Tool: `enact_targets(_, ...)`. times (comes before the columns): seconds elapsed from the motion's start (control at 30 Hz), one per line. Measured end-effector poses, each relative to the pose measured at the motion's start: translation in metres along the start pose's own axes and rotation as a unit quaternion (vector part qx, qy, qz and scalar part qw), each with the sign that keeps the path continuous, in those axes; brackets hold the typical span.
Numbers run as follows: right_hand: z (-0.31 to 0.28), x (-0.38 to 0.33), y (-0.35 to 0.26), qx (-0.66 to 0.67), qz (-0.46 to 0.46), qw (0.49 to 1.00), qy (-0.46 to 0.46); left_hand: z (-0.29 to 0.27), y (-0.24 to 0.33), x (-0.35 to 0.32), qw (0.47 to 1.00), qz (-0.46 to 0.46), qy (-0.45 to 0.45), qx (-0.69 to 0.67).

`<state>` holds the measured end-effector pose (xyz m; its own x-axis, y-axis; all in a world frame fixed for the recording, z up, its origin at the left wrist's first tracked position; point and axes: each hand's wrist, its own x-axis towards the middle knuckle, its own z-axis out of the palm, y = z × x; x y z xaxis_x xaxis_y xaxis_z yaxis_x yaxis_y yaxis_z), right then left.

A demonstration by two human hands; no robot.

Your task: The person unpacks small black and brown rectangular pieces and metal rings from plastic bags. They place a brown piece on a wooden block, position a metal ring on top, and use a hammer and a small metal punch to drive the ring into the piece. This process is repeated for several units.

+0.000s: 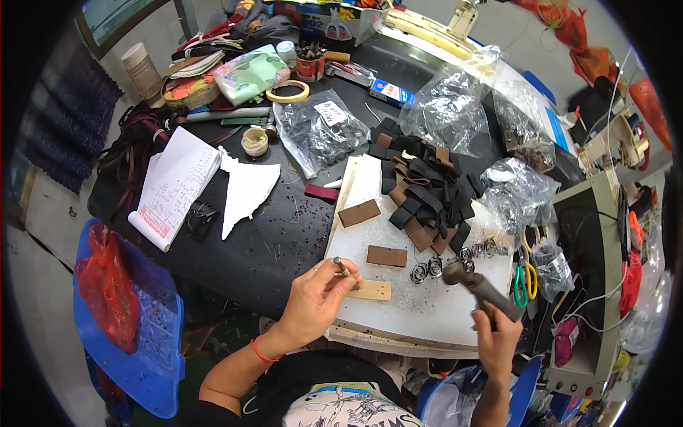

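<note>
My left hand (313, 300) pinches a metal punch (340, 264), its lower end over a tan strip (376, 290) with small holes near its right end. Whether the punch's tip touches the strip is hidden by my fingers. A hammer (491, 292) is gripped in my right hand (498, 340), raised to the right of the strip with its head toward the punch. Beneath lies a white board (441, 318). Two brown rectangular pieces (387, 256) lie beyond the strip, and several black wire rings (427, 269) lie near the hammer head.
A heap of black and brown straps (427, 181) covers the board's far part. Green- and yellow-handled scissors (525, 281) lie at its right edge. Left on the black table are a notebook (178, 185) and torn white paper (249, 188). Plastic bags (320, 128) lie farther back. A blue chair (160, 313) stands at left.
</note>
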<state>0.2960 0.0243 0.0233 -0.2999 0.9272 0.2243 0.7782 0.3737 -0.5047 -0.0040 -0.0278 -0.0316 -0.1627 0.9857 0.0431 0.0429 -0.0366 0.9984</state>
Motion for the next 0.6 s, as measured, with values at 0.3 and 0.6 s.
enact_targets(0.3,-0.002,0.027,-0.062,0.116,-0.011,0.993,-0.014,0.005,0.006,-0.008,0.962,0.162,-0.020,0.218)
enact_targets(0.6,-0.004,0.049,-0.072,-0.053,-0.200,0.973,-0.105,0.004,0.009,0.004,0.981,0.093,0.005,0.168)
